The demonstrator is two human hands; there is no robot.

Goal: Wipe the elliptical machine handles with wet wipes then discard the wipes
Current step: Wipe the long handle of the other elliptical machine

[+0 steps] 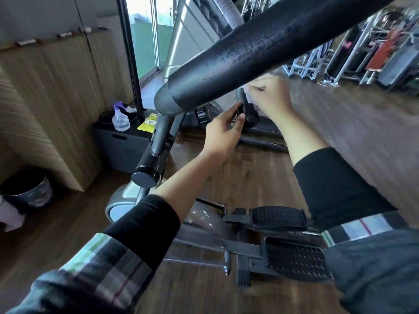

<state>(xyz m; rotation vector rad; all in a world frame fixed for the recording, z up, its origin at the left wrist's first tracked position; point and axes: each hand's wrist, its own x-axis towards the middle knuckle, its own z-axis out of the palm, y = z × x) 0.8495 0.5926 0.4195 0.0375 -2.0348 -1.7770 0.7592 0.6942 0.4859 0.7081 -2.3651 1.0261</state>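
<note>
Wood-floor gym: left hand (223, 132) fingers clamp the stiff, fixed far handle (247, 109); right hand (271, 96) pinches a limp wipe (250, 94) against it.

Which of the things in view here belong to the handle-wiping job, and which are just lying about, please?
Job:
- large handle
- small handle, with left hand and right hand on it
- wipe packet
- bin

Lying about:
- spray bottle
- pedals
- gym racks

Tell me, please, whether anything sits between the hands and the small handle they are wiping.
Nothing visible separates them: the left hand grips the small handle and the right hand presses a wipe onto it. The big foam handlebar crosses above, nearer the camera.
</note>
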